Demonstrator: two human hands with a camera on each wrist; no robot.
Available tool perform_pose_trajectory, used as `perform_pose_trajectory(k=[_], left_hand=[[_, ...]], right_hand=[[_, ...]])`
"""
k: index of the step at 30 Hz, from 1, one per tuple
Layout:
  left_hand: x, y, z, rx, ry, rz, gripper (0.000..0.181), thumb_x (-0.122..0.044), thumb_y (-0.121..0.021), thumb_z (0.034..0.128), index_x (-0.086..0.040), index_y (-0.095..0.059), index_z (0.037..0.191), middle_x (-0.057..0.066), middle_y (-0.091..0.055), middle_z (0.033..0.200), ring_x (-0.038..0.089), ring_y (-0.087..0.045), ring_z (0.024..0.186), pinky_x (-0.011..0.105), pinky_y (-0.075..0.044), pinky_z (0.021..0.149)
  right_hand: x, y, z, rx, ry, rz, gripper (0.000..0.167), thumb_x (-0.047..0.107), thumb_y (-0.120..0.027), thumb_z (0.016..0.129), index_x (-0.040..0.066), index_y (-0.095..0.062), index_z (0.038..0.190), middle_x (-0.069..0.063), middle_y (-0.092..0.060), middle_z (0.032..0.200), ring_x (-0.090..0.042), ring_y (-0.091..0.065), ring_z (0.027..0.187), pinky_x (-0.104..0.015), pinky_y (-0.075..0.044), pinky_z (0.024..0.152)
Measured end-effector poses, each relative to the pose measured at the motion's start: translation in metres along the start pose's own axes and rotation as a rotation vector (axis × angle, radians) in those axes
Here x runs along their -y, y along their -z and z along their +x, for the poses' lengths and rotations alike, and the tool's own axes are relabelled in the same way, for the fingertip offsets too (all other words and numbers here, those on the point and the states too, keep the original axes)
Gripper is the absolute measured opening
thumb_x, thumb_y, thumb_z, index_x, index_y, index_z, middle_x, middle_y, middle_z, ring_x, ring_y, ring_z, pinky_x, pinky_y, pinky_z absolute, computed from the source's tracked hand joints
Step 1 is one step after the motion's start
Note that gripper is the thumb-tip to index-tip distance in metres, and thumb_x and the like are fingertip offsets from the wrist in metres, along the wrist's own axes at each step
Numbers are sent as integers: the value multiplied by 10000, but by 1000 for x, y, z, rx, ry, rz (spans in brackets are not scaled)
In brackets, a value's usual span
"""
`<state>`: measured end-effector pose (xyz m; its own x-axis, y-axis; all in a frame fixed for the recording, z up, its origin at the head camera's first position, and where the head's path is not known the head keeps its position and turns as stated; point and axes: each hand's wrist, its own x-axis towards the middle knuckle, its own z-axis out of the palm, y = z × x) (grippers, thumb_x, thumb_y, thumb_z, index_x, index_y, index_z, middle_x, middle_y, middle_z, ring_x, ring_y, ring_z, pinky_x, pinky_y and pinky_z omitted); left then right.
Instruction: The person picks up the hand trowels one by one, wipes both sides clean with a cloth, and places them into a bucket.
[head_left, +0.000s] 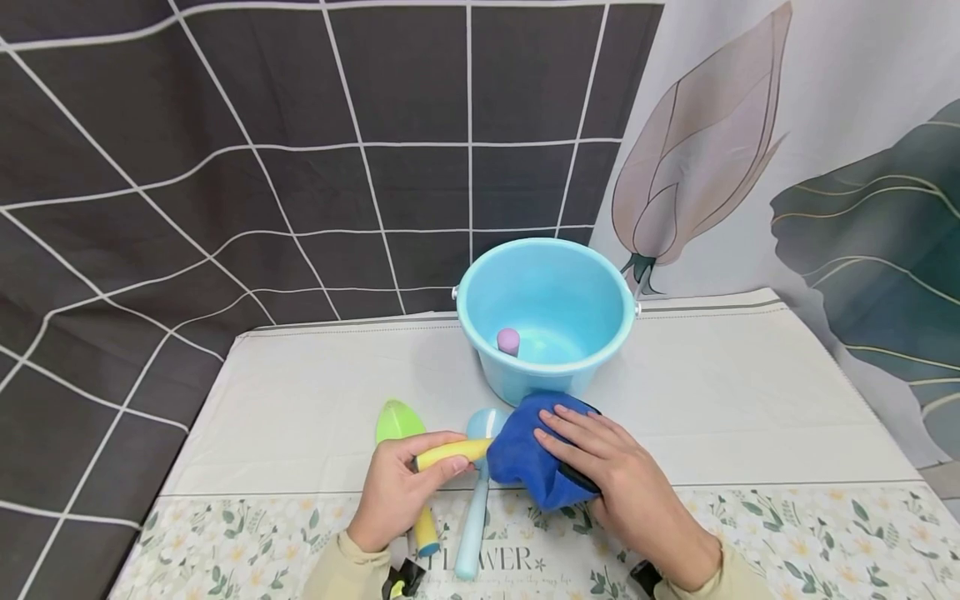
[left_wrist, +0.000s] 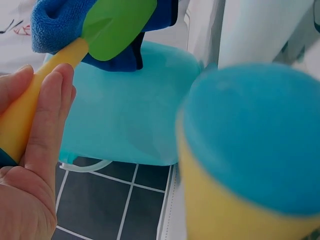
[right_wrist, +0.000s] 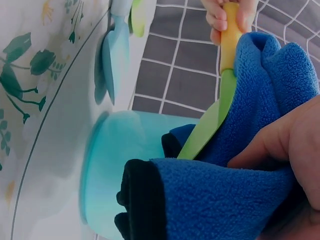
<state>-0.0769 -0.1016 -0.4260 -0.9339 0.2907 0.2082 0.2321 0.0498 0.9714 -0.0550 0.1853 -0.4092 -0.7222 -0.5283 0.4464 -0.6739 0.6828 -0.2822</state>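
Observation:
My left hand (head_left: 393,487) grips the yellow handle of a toy shovel (head_left: 453,452). Its green blade (left_wrist: 117,32) shows in both wrist views, lying against a blue cloth (head_left: 517,450) with black edging. The right hand (head_left: 630,479) holds this cloth folded about the blade, thumb on one side and fingers over the other. Part of the blade is hidden by the cloth. Under the left hand lies a second green shovel (head_left: 399,419) with a yellow handle; its blue end cap (left_wrist: 250,135) looms large in the left wrist view. Beside it lies a light blue shovel (head_left: 472,533).
A light blue bucket (head_left: 517,382) stands just behind the hands, with a pink-purple rounded handle end (head_left: 508,342) showing inside. The table is covered by a white cloth (head_left: 720,400) with a floral front strip. A dark gridded curtain (head_left: 300,167) hangs behind.

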Motion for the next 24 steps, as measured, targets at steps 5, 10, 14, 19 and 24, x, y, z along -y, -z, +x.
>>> perform_pose_trajectory(k=[5,10,14,19,24], left_hand=[[0,1,0,-1,3,-14,244,-81,-749,901,8,-734,1129,114,-761,943,233,-749,834,369,-596,755],[0,3,1,-6,-9,-22,238,-62,-747,898,16,-732,1122,136,-754,975,236,-749,837,378,-592,761],[0,5,0,-17,-18,-10,254,-46,-746,894,56,-719,1124,141,-752,975,229,-750,832,370,-592,761],[0,7,0,-16,-29,-20,255,-28,-736,898,72,-711,1132,147,-753,956,230,-750,832,377,-593,763],[-1,10,-1,-3,-56,-61,265,13,-718,900,108,-687,1145,199,-739,986,248,-750,841,392,-588,766]], right_hand=[[-1,1,0,-1,-8,3,1081,-304,-658,481,184,-567,1441,-6,-502,1504,-248,-443,1396,-299,-207,1191],[-4,2,0,-13,-14,5,1081,-322,-663,472,165,-574,1433,-22,-512,1496,-257,-464,1378,-293,-234,1178],[-6,4,-1,-25,-22,4,1076,-332,-662,468,153,-581,1425,-29,-520,1487,-264,-478,1365,-296,-256,1170],[-8,6,-1,-24,-46,2,1065,-323,-651,477,156,-581,1425,-15,-518,1490,-273,-485,1356,-288,-270,1159],[-12,8,-2,-34,-72,-1,1032,-317,-607,480,140,-601,1406,-13,-538,1471,-282,-508,1333,-282,-303,1139]])
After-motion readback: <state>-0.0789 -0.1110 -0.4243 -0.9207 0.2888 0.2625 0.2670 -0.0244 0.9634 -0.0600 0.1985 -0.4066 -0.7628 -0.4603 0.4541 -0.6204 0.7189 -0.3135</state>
